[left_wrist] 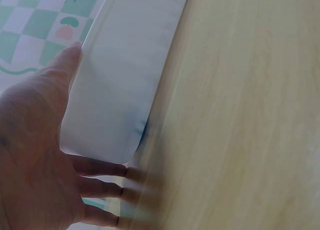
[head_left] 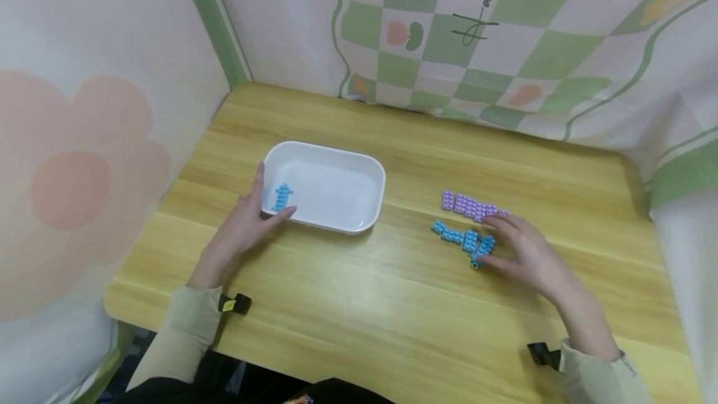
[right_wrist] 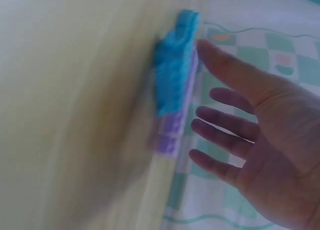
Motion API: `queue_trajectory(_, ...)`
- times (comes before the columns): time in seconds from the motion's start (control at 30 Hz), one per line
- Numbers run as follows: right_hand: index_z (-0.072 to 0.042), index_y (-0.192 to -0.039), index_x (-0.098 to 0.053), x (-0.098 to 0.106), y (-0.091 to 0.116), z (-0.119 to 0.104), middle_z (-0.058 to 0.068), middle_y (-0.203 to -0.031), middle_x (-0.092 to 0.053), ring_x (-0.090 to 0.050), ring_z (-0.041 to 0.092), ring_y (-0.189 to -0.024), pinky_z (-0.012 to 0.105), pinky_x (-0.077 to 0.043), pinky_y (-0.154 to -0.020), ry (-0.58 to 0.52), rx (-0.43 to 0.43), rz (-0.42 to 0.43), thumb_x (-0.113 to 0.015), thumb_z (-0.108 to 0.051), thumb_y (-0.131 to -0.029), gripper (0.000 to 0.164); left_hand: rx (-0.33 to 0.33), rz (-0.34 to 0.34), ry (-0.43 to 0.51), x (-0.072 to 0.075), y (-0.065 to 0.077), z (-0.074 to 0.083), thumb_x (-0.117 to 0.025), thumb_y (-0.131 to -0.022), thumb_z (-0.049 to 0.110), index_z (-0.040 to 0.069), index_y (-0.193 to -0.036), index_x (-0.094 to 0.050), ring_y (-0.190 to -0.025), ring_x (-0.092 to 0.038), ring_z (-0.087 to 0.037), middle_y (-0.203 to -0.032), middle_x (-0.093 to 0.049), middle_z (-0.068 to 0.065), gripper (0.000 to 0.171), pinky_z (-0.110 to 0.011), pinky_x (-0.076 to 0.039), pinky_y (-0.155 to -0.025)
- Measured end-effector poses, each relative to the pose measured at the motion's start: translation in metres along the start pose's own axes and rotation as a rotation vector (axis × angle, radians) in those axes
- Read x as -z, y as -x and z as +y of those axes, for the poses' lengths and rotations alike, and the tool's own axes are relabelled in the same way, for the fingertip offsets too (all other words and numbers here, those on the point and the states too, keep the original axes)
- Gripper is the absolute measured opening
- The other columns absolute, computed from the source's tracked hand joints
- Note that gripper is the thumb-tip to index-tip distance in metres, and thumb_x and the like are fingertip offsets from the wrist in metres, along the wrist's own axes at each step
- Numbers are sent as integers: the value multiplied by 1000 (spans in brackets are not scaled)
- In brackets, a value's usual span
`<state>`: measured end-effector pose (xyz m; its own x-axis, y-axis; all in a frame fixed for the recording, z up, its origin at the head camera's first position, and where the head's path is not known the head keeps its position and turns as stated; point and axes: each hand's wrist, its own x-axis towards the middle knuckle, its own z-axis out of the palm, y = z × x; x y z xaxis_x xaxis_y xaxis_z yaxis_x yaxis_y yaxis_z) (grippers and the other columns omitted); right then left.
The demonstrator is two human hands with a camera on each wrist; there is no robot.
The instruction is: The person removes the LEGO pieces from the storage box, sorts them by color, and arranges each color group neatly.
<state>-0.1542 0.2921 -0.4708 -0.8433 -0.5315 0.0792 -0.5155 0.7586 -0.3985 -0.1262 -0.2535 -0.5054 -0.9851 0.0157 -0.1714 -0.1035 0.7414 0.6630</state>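
A white tray stands on the table with a few light-blue toy building bricks at its left end. My left hand rests against the tray's near left corner, thumb at the near rim and fingers fairly straight along the left end. The left wrist view shows the outer wall of the tray between thumb and fingers. To the right, my right hand hovers with spread fingers over a row of blue bricks and a row of purple bricks. It holds nothing that I can see.
The wooden table runs back to a printed curtain along its far edge. Another curtain hangs on the left. A black wrist device sits at the right cuff, another at the left.
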Motion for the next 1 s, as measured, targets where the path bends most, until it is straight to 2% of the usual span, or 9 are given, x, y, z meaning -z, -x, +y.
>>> queue_trajectory(0.17,6,-149,-59,7,-15,-21,30,-144,-64,-62,53,-130,76,-53,-107,-35,48,88,-97,-11,-81,80,3,1,-7,-1,0,0,-61,-102,74,22,-174,24,-166,-28,-53,-183,-17,-26,123,-73,-15,-137)
queue_trajectory(0.33,1,-153,-58,9,-36,-41,28,-146,-64,-62,52,-132,77,-51,-110,-55,80,144,-97,-12,-81,83,10,-3,-8,-1,0,0,-61,-102,75,22,-174,24,-166,-28,-54,-183,-16,-26,123,-75,-21,-135)
queue_trajectory(0.53,0,-155,-57,2,-65,-65,26,-149,-64,-62,51,-135,74,-53,-112,-112,150,202,-98,-9,-79,87,3,-4,-2,0,0,1,-61,-102,74,21,-174,23,-166,-29,-52,-183,-17,-26,124,-74,-18,-137)
queue_trajectory(0.63,1,-155,-56,-4,-81,-77,27,-151,-63,-62,51,-138,71,-55,-113,-145,178,190,-96,-10,-81,85,-1,-6,2,0,0,1,-62,-102,74,21,-174,24,-166,-28,-52,-183,-17,-25,124,-72,-14,-138)
queue_trajectory(0.73,0,-157,-54,-10,-97,-89,27,-156,-60,-58,50,-143,71,-52,-118,-186,172,151,-95,-14,-86,83,3,-8,3,0,1,1,-62,-102,74,21,-174,24,-167,-26,-51,-183,-16,-25,124,-72,-11,-138)
queue_trajectory(0.87,-1,-158,-54,-20,-116,-106,25,-160,-58,-55,47,-149,69,-46,-125,-245,176,109,-95,-19,-87,84,10,-8,-1,1,1,2,-61,-101,75,21,-174,24,-166,-28,-54,-183,-17,-25,124,-74,-18,-136)
queue_trajectory(1.0,-3,-161,-52,-31,-133,-127,24,-159,-59,-56,45,-148,65,-47,-126,-285,228,77,-94,-21,-88,86,19,-9,-4,2,2,2,-60,-101,76,22,-174,24,-163,-29,-57,-182,-18,-27,124,-76,-27,-132)
